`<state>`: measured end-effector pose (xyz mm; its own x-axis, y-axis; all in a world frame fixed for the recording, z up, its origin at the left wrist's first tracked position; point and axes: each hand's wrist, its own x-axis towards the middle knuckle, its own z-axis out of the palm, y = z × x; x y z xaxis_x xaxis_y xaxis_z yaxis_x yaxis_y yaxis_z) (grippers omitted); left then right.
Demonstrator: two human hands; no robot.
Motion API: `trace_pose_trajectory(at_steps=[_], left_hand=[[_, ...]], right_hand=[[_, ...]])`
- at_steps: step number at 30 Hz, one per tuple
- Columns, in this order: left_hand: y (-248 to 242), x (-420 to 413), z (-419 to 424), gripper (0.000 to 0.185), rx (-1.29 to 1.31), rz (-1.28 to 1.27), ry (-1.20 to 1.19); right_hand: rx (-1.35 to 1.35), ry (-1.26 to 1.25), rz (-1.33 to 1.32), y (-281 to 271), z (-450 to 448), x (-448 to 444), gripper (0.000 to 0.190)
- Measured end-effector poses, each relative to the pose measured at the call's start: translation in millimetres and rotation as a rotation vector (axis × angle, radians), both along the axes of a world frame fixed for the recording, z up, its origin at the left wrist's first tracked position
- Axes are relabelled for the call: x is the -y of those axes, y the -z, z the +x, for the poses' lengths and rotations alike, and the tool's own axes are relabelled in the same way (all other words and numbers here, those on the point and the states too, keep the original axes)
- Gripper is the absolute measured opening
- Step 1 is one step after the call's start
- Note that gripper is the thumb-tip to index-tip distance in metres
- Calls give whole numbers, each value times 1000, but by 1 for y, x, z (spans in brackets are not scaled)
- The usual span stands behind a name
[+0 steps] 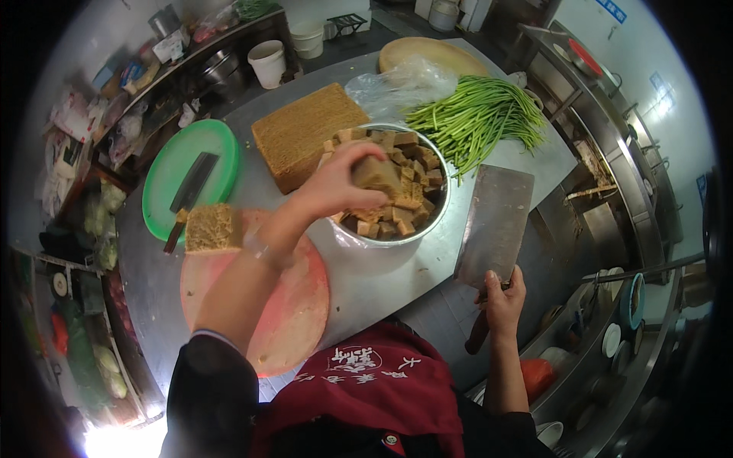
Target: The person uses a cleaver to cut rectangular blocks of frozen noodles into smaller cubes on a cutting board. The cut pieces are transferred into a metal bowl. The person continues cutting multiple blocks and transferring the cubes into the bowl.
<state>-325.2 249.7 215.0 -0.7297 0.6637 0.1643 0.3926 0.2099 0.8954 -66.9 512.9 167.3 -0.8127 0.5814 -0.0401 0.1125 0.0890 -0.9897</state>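
My left hand [343, 180] is over a round metal bowl [441, 223], its fingers curled around a blurred piece of brown spongy food [377, 176], which looks like tofu. Cubes [421, 166] of the same food fill the bowl. In my right hand [504, 300] is a broad cleaver [497, 223], gripped by its handle with the blade pointing away from me, near the table edge. A cut block [213, 228] of the food stands at the far side of a round pinkish-red chopping board [292, 320]. My left forearm hides part of that board.
Behind the bowl lies a large uncut brown block [312, 134] beside a clear plastic bag [401, 86] and a heap of green stalks [478, 117]. A second knife [194, 180] rests on a green board [157, 189]. The metal table [378, 292] has a round wooden board [429, 52] at its far end.
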Motion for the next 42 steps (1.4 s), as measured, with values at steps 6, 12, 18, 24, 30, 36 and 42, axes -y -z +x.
trace_pose_trajectory(at_steps=[6, 12, 18, 24, 30, 36, 42], left_hand=[[2, -125, -39, 62, -367, -619, 414], [29, -180, -40, 99, -498, -939, 548], [60, -169, -50, 108, -260, -478, 192], [96, -145, -27, 83, -395, -337, -35], [100, -147, -13, 83, -352, -348, -32], [78, -112, 39, 81, -477, -130, -305], [90, 8, 128, 61, -368, -13, -401]], right_hand=[[57, 83, -95, 15, -16, -33, 12], [202, 30, -145, 32, -47, -40, 15], [241, -48, -48, 37, -64, -39, 13], [244, -81, -66, 37, -72, -36, 13], [260, -70, -98, 31, -72, -38, 13], [256, -91, -3, 31, -57, -41, 16], [178, -8, 48, 43, -53, -52, 32]])
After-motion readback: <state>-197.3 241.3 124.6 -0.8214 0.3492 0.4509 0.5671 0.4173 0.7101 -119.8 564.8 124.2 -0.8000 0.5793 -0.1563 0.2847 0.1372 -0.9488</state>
